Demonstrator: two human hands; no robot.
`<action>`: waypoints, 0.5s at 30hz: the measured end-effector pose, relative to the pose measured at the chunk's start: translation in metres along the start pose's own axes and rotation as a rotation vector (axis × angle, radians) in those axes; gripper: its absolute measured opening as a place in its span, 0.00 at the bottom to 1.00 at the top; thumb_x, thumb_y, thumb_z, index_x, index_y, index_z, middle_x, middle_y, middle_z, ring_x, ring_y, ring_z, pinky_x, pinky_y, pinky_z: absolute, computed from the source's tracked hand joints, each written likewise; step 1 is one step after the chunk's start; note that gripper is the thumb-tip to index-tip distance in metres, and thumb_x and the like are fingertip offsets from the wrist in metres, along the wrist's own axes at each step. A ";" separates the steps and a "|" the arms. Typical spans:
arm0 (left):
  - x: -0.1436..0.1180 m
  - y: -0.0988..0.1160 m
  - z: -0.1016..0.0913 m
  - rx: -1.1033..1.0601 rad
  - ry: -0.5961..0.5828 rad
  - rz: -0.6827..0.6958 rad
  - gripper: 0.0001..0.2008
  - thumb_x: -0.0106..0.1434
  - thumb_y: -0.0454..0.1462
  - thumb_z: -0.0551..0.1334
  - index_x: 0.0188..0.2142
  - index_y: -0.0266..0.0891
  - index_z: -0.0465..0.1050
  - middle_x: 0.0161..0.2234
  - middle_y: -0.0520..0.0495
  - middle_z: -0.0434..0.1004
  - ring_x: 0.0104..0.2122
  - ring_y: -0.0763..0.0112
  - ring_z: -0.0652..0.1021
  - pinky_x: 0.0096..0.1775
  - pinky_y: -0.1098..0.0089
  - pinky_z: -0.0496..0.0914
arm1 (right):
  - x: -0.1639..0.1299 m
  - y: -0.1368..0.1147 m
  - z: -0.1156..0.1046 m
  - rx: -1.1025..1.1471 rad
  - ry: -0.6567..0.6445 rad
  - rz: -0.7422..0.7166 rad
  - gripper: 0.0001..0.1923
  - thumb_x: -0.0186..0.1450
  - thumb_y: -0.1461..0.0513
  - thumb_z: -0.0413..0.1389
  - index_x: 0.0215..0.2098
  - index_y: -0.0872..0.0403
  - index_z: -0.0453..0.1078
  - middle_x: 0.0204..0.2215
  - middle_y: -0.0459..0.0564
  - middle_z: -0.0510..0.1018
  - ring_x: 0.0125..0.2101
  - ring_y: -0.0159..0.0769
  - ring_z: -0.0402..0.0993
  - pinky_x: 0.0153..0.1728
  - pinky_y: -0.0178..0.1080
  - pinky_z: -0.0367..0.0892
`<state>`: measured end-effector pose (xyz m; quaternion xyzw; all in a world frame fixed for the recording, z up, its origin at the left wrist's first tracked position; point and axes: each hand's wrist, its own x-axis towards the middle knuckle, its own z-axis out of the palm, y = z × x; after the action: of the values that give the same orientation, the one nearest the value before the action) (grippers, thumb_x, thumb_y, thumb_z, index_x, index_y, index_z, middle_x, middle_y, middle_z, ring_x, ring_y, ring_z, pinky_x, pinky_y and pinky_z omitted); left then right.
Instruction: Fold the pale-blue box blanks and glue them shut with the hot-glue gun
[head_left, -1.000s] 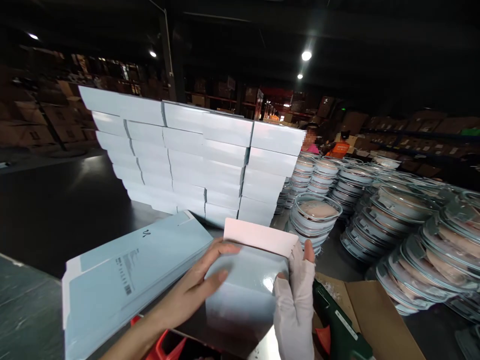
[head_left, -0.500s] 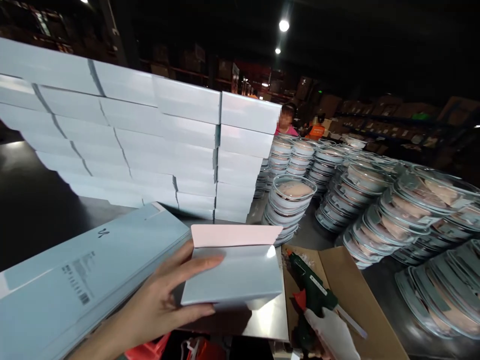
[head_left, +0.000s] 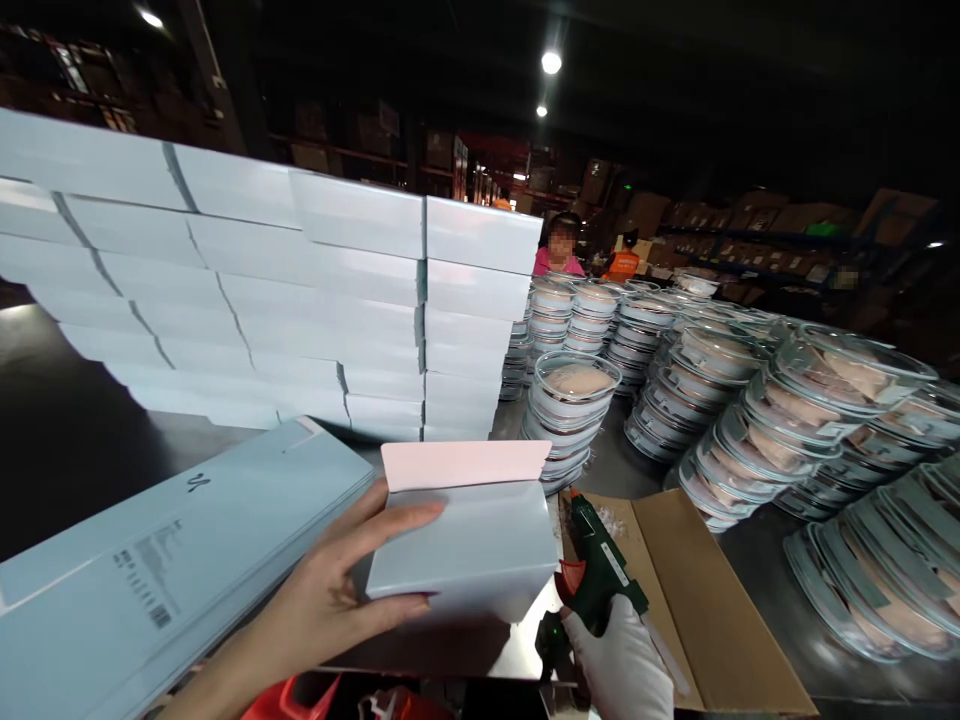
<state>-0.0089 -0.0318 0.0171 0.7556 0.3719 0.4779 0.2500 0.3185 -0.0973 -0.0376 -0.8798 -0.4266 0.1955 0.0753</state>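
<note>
Item one, the box (head_left: 465,550): a pale blue carton with its pink-white flap (head_left: 465,464) standing open along the far edge; I take it as my landmark. It sits on the steel bench (head_left: 525,650), near the front edge. My left hand (head_left: 330,600) grips the box from its left side, bare, thumb laid across the top face and fingers (head_left: 405,605) curled under the near edge, so they are clamped on it. My right hand (head_left: 619,670), in a white glove, sits just right of the box and low, fingers wrapped tight round the handle of a green glue gun (head_left: 596,580); the gun's nozzle points up and away, close beside the box's right corner, and I cannot tell whether it touches. Right of the box, under the gun, lies a brown cardboard tray (head_left: 697,600). Left of the box, touching or nearly so, lies a stack of flat folded cartons (head_left: 165,560), printed with a barcode. Behind the box rises a wall of closed boxes (head_left: 300,310), several rows high. Right of and behind the box, many stacks of lidded round containers (head_left: 574,400) cover the surface. Far behind those, two people (head_left: 559,255) are partly in view. Below the box, at the bench's front edge, something red (head_left: 300,700) shows, unclear.
</note>
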 end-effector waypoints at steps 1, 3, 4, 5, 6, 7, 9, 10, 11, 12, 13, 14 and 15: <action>-0.001 0.000 -0.001 -0.008 -0.006 0.009 0.24 0.58 0.48 0.73 0.55 0.60 0.79 0.54 0.46 0.82 0.59 0.45 0.76 0.58 0.50 0.73 | -0.001 0.001 -0.002 -0.003 -0.009 0.009 0.20 0.65 0.47 0.52 0.43 0.53 0.68 0.42 0.64 0.83 0.45 0.55 0.82 0.42 0.48 0.72; -0.002 -0.001 -0.002 -0.033 -0.024 0.011 0.25 0.57 0.48 0.73 0.55 0.61 0.79 0.56 0.46 0.81 0.59 0.44 0.76 0.58 0.50 0.73 | 0.001 0.008 -0.011 -0.007 -0.037 0.033 0.18 0.65 0.49 0.52 0.42 0.54 0.70 0.41 0.64 0.83 0.44 0.53 0.82 0.43 0.47 0.72; -0.002 -0.001 -0.003 -0.043 -0.030 -0.001 0.25 0.57 0.48 0.74 0.55 0.61 0.79 0.57 0.46 0.80 0.60 0.44 0.76 0.58 0.50 0.72 | 0.004 0.012 -0.017 -0.011 -0.047 0.042 0.18 0.65 0.49 0.51 0.41 0.55 0.71 0.41 0.65 0.83 0.44 0.54 0.83 0.43 0.47 0.72; -0.002 -0.001 -0.004 -0.049 -0.036 -0.012 0.25 0.57 0.48 0.74 0.55 0.60 0.79 0.58 0.46 0.79 0.61 0.44 0.75 0.59 0.50 0.72 | 0.008 0.015 -0.023 -0.015 -0.053 0.051 0.20 0.65 0.48 0.51 0.41 0.56 0.72 0.41 0.66 0.83 0.45 0.56 0.82 0.44 0.48 0.71; -0.002 0.000 -0.005 -0.053 -0.041 -0.014 0.25 0.57 0.48 0.74 0.55 0.60 0.79 0.58 0.46 0.79 0.61 0.44 0.74 0.59 0.50 0.72 | 0.012 0.017 -0.029 -0.018 -0.053 0.060 0.23 0.65 0.47 0.51 0.41 0.57 0.74 0.43 0.69 0.83 0.47 0.59 0.81 0.46 0.50 0.71; -0.002 0.000 -0.005 -0.053 -0.045 -0.011 0.25 0.57 0.48 0.74 0.55 0.60 0.79 0.58 0.46 0.79 0.62 0.44 0.74 0.59 0.50 0.72 | 0.016 0.019 -0.034 -0.018 -0.053 0.062 0.26 0.64 0.45 0.51 0.43 0.59 0.75 0.45 0.71 0.82 0.49 0.62 0.80 0.47 0.52 0.70; -0.002 0.000 -0.005 -0.047 -0.048 0.004 0.25 0.58 0.48 0.73 0.56 0.60 0.78 0.59 0.46 0.78 0.62 0.44 0.74 0.60 0.50 0.71 | 0.023 0.018 -0.037 -0.005 -0.059 0.048 0.28 0.64 0.45 0.53 0.44 0.61 0.76 0.47 0.72 0.81 0.50 0.64 0.79 0.49 0.52 0.70; -0.002 -0.001 -0.005 -0.039 -0.048 0.013 0.25 0.58 0.49 0.73 0.56 0.60 0.78 0.60 0.46 0.77 0.62 0.44 0.74 0.60 0.50 0.70 | 0.026 0.016 -0.036 0.009 -0.063 0.042 0.26 0.64 0.47 0.53 0.44 0.62 0.77 0.47 0.72 0.82 0.50 0.64 0.79 0.49 0.52 0.70; -0.002 -0.002 -0.004 -0.030 -0.048 0.017 0.25 0.58 0.49 0.72 0.56 0.60 0.78 0.60 0.46 0.77 0.61 0.44 0.74 0.60 0.50 0.70 | 0.029 0.015 -0.033 0.028 -0.063 0.040 0.24 0.64 0.50 0.54 0.43 0.63 0.78 0.46 0.73 0.82 0.49 0.63 0.80 0.48 0.51 0.70; -0.003 -0.003 -0.004 -0.022 -0.046 0.017 0.25 0.59 0.49 0.72 0.56 0.60 0.78 0.60 0.47 0.77 0.61 0.45 0.75 0.60 0.50 0.70 | 0.030 0.015 -0.029 0.053 -0.056 0.042 0.23 0.64 0.53 0.53 0.42 0.64 0.78 0.44 0.74 0.82 0.48 0.63 0.81 0.48 0.51 0.70; -0.003 -0.005 -0.003 -0.014 -0.044 0.023 0.25 0.59 0.49 0.72 0.56 0.60 0.78 0.59 0.47 0.77 0.60 0.45 0.75 0.60 0.50 0.70 | 0.031 0.015 -0.025 0.085 -0.042 0.048 0.22 0.64 0.54 0.54 0.42 0.65 0.78 0.43 0.75 0.82 0.47 0.64 0.81 0.47 0.51 0.71; -0.004 -0.007 -0.003 -0.009 -0.043 0.030 0.25 0.59 0.49 0.71 0.57 0.61 0.77 0.59 0.47 0.78 0.60 0.45 0.76 0.60 0.50 0.71 | 0.032 0.017 -0.020 0.125 -0.022 0.057 0.22 0.63 0.54 0.54 0.41 0.66 0.78 0.42 0.76 0.82 0.46 0.65 0.81 0.47 0.53 0.71; -0.004 -0.010 -0.003 -0.008 -0.045 0.038 0.25 0.59 0.49 0.71 0.57 0.61 0.77 0.59 0.47 0.78 0.59 0.45 0.76 0.59 0.51 0.71 | 0.032 0.020 -0.016 0.174 -0.001 0.059 0.22 0.62 0.54 0.55 0.39 0.66 0.78 0.40 0.75 0.83 0.45 0.66 0.81 0.46 0.54 0.71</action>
<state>-0.0160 -0.0294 0.0090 0.7720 0.3499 0.4669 0.2520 0.3570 -0.0843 -0.0380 -0.8821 -0.3818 0.2344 0.1455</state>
